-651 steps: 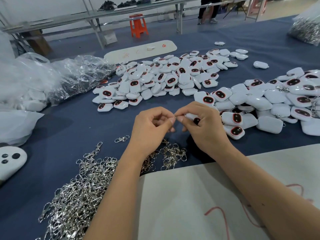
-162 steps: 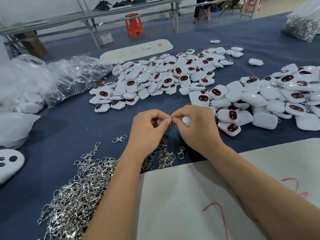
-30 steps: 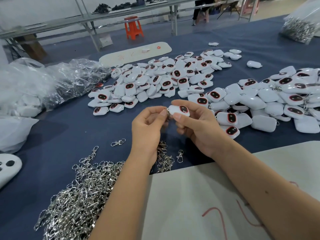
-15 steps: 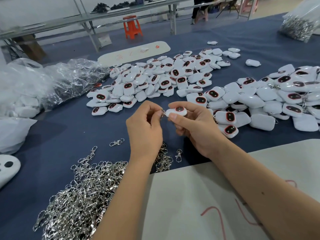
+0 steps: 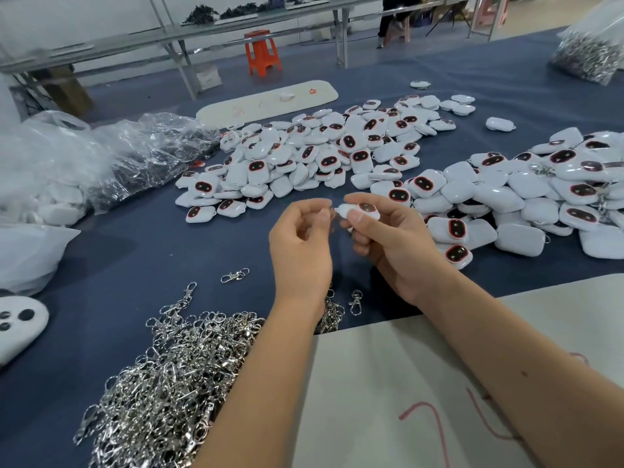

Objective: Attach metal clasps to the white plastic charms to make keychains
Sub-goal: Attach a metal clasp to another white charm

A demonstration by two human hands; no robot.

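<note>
A heap of metal clasps (image 5: 175, 383) glints on the blue tabletop (image 5: 135, 251) as the left hand (image 5: 300, 244) pinches the small ring at a white charm (image 5: 359, 210) gripped by the right hand (image 5: 395, 244), held above the cloth, charm piles (image 5: 337, 153) spread beyond

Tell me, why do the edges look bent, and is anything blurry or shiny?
Head view: the wide lens bows the far shelf rail; the left hand is slightly motion-blurred near its fingertips; the clasp pile glints; soft shadows lie under both hands on the blue cloth.
</note>
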